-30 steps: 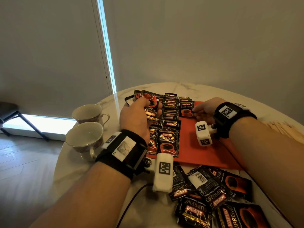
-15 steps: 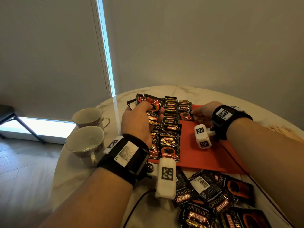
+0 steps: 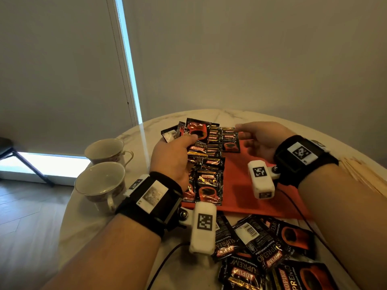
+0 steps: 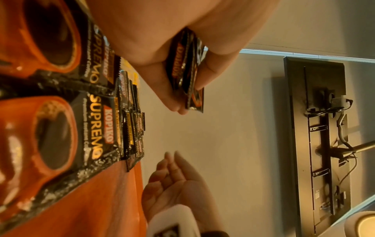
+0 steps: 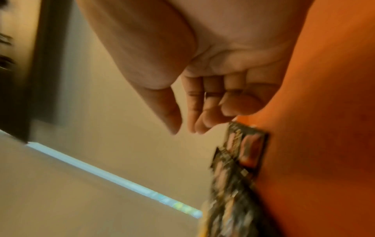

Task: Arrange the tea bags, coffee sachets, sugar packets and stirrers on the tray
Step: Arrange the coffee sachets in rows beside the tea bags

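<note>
Since a second ago your right hand (image 3: 260, 139) has lifted off the sachet row (image 3: 217, 141) on the tray (image 3: 251, 193); its fingers (image 5: 201, 115) now hang loosely spread, holding nothing, just above the row's far end. Your left hand (image 3: 173, 158) has risen a little too, thumb and fingers (image 4: 205, 72) still pinching a fanned bunch of coffee sachets (image 3: 194, 132) over the row's left side. Loose sachets (image 3: 266, 248) lie on the bench (image 3: 88, 227) behind your wrists; what may be the stirrers (image 3: 364, 174) sit blurred right of them.

black-red sachets (image 3: 210, 186), red tray (image 3: 240, 197)
</note>
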A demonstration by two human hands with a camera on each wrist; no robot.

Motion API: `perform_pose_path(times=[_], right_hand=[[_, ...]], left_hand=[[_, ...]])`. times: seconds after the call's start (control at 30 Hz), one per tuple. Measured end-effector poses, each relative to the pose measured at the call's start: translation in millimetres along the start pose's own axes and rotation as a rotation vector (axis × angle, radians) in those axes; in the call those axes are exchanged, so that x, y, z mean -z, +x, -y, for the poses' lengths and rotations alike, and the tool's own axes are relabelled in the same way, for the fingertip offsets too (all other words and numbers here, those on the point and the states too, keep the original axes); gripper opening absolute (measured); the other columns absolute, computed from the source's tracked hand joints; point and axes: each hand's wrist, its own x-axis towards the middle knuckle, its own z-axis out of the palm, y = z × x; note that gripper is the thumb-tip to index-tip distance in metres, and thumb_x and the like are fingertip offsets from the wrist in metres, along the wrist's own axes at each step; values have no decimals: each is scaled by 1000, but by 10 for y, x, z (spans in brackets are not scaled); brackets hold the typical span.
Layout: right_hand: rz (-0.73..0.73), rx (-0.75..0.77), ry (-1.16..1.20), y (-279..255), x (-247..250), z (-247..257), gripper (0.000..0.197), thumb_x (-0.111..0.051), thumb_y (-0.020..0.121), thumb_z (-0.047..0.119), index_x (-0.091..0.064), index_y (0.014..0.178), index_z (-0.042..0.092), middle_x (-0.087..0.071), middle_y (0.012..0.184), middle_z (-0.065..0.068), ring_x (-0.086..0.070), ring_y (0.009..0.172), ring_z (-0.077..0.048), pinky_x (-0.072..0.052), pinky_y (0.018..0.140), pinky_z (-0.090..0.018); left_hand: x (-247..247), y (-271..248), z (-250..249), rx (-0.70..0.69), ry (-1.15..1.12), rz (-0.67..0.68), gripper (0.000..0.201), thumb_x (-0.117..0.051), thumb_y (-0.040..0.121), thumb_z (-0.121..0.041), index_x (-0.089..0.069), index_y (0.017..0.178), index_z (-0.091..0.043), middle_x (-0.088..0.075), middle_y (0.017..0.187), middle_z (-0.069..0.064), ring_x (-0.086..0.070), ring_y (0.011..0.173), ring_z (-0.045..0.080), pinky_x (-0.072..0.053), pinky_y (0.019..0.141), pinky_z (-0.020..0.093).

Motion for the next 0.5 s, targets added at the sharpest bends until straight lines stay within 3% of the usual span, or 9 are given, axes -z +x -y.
perform_pose_path(times=[0.07, 0.17, 0.27, 0.33, 0.5], right_hand=[[170, 46, 17, -232, -76, 31, 17, -72, 89, 35, -70, 94, 19, -62, 67, 6, -53, 52, -8, -36, 55, -24], [363, 110, -4, -438, -194, 30, 29, -77, 75, 38, -71, 97, 19, -65, 78, 3, -56, 61, -10, -39, 57, -24], [368, 177, 28, -480, -281, 16, 18, -77, 79, 19, -68, 94, 15, -68, 79, -2, -56, 57, -10, -41, 53, -23], [327, 194, 70, -479, -309, 17, 11, -72, 87, 6, -66, 94, 12, -69, 74, -3, -57, 54, -10, -45, 50, -22], [311, 121, 240, -476, -332, -23, 6, -68, 91, 6, -63, 88, 8, -69, 69, -5, -65, 57, -11, -57, 55, -22]], left_hand=[[-3, -11, 16, -24, 66, 20, 29, -77, 88, -3, -69, 116, 0, -79, 94, 17, -79, 80, 34, -64, 65, 47], [10, -28, 61, -74, 168, 51, 36, -83, 83, -6, -70, 117, -2, -80, 98, 15, -79, 86, 32, -63, 68, 43], [13, -37, 88, -98, 224, 85, 47, -88, 78, -11, -69, 120, -2, -79, 103, 15, -78, 96, 33, -63, 82, 51], [-1, -65, 61, -84, 181, 124, 46, -86, 79, -11, -70, 120, 1, -79, 104, 18, -77, 98, 36, -63, 81, 47], [-24, -103, 29, -84, 134, 204, 39, -75, 82, 7, -67, 120, 9, -73, 110, 30, -75, 98, 45, -63, 81, 55]])
